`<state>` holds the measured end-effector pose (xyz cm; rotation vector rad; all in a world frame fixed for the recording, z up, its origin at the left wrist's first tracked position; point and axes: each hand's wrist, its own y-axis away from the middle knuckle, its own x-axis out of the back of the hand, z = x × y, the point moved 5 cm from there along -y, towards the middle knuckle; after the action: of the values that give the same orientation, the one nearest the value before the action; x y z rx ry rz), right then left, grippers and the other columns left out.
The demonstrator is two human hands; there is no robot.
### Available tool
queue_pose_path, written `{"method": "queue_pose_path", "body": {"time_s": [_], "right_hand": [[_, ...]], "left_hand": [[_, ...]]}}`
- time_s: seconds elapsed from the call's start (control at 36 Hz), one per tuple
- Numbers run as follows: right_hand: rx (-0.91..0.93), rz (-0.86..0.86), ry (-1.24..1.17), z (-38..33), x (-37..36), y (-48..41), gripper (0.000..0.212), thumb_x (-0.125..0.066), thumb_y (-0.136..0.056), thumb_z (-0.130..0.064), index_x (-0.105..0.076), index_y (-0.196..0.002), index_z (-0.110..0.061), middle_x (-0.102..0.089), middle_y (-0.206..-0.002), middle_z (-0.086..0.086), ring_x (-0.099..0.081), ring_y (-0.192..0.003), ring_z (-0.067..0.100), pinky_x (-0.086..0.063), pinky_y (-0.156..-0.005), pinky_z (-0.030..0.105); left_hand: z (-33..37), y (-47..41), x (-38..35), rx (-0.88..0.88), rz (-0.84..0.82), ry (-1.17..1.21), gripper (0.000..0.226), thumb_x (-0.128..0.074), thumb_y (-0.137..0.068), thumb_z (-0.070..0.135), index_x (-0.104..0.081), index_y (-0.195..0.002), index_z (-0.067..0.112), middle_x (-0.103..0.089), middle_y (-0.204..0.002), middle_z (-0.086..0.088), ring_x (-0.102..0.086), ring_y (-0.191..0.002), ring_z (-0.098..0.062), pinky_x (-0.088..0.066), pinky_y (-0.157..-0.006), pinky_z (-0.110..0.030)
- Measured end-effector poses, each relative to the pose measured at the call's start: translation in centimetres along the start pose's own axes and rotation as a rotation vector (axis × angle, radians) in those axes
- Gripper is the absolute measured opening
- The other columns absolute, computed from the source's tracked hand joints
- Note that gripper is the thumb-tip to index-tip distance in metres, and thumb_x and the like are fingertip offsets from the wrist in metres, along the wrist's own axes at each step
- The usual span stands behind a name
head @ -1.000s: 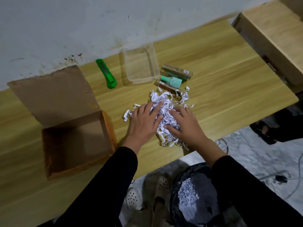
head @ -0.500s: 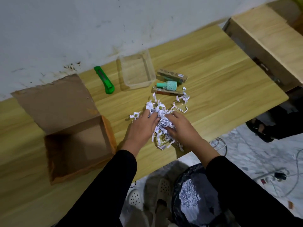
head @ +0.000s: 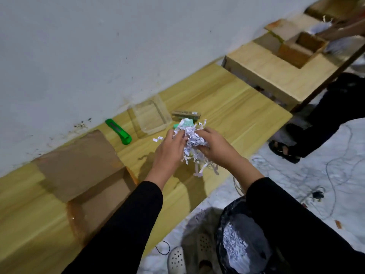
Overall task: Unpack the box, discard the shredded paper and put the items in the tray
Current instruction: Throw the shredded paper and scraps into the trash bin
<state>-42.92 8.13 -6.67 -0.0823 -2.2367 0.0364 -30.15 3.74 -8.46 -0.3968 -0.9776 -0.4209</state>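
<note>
Paper is bunched above the table, pinched between left hand and right hand, both closed on it. Loose strands dangle and may drop short of the bag. Items lie beside the tray, easily snagged.

Bare worktop right of the tray. Cutter and open box obstruct the left; bin stands below near edge.
</note>
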Motion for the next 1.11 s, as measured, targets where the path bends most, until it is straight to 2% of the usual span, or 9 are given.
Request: {"method": "queue_pose_path", "body": {"time_s": [0.08,0.25,0.42,0.5,0.56,0.69,0.92,1.03,1.11], "right_hand": [[-0.040,0.066,0.019,-0.4,2.9,1.0,0.036,-0.064,-0.082,-0.010,-0.059,-0.118,-0.010,-0.057,-0.106,0.019,-0.056,-0.099,0.034,-0.045,-0.086,0.039],[-0.154,0.201,0.065,0.9,9.7,5.6,0.032,-0.066,-0.082,-0.011,-0.061,-0.113,-0.006,-0.057,-0.105,0.020,-0.055,-0.099,0.033,-0.037,-0.080,0.030],[-0.365,0.259,0.079,6.2,13.4,14.9,0.033,-0.067,-0.082,-0.016,-0.060,-0.114,-0.011,-0.054,-0.104,0.010,-0.053,-0.099,0.025,-0.034,-0.077,0.024],[-0.496,0.261,0.030,9.8,12.5,20.9,0.040,-0.066,-0.083,-0.018,-0.056,-0.121,-0.014,-0.053,-0.109,0.007,-0.052,-0.101,0.020,-0.037,-0.083,0.024],[-0.588,0.248,0.010,12.3,11.2,24.8,0.043,-0.064,-0.083,-0.019,-0.053,-0.125,-0.015,-0.052,-0.111,0.008,-0.052,-0.103,0.022,-0.038,-0.085,0.025],[-0.818,0.159,-0.066,17.4,5.2,33.4,0.047,-0.063,-0.084,-0.025,-0.050,-0.128,-0.016,-0.047,-0.115,0.008,-0.050,-0.106,0.024,-0.038,-0.091,0.029],[-1.013,0.043,-0.164,21.6,-2.0,39.9,0.055,-0.061,-0.086,-0.030,-0.038,-0.134,-0.016,-0.037,-0.125,0.009,-0.045,-0.114,0.025,-0.037,-0.094,0.030],[-1.036,0.018,-0.215,22.7,-3.4,40.8,0.065,-0.062,-0.086,-0.030,-0.030,-0.141,-0.016,-0.033,-0.137,0.010,-0.042,-0.124,0.026,-0.035,-0.101,0.030],[-1.012,0.018,-0.251,23.3,-3.8,40.9,0.069,-0.065,-0.083,-0.027,-0.030,-0.141,-0.017,-0.034,-0.140,0.011,-0.040,-0.127,0.026,-0.033,-0.104,0.030]], "left_hand": [[2.5,-0.9,1.2,-0.048,0.018,0.058,0.032,-0.033,-0.099,0.035,-0.049,-0.119,0.014,-0.047,-0.103,-0.008,-0.054,-0.084,-0.030,-0.045,-0.065,-0.039],[10.2,-1.9,1.0,-0.213,0.005,0.150,0.037,-0.035,-0.099,0.036,-0.050,-0.125,0.016,-0.049,-0.107,-0.010,-0.057,-0.085,-0.033,-0.044,-0.065,-0.038],[18.6,0.6,-4.5,-0.374,-0.148,0.251,0.035,-0.034,-0.099,0.038,-0.049,-0.123,0.019,-0.043,-0.097,-0.001,-0.056,-0.077,-0.025,-0.038,-0.059,-0.031],[21.9,3.7,-9.6,-0.412,-0.284,0.270,0.038,-0.032,-0.098,0.042,-0.045,-0.128,0.021,-0.046,-0.107,-0.003,-0.056,-0.086,-0.022,-0.044,-0.067,-0.032],[23.1,6.1,-13.4,-0.390,-0.400,0.300,0.041,-0.031,-0.098,0.045,-0.042,-0.131,0.023,-0.045,-0.117,-0.003,-0.054,-0.099,-0.019,-0.045,-0.079,-0.032],[23.2,12.5,-22.7,-0.290,-0.655,0.240,0.043,-0.036,-0.097,0.045,-0.041,-0.133,0.022,-0.044,-0.126,-0.007,-0.047,-0.118,-0.025,-0.042,-0.098,-0.039],[20.5,18.6,-30.5,-0.119,-0.870,0.159,0.036,-0.047,-0.095,0.030,-0.044,-0.128,0.017,-0.044,-0.123,-0.010,-0.049,-0.110,-0.028,-0.043,-0.095,-0.041],[20.1,19.8,-32.0,-0.084,-0.920,0.133,0.040,-0.048,-0.094,0.030,-0.042,-0.132,0.018,-0.042,-0.134,-0.008,-0.047,-0.120,-0.027,-0.041,-0.101,-0.043],[20.5,20.2,-32.6,-0.079,-0.949,0.162,0.044,-0.049,-0.094,0.026,-0.041,-0.136,0.015,-0.040,-0.139,-0.007,-0.044,-0.126,-0.024,-0.037,-0.105,-0.034]]}}
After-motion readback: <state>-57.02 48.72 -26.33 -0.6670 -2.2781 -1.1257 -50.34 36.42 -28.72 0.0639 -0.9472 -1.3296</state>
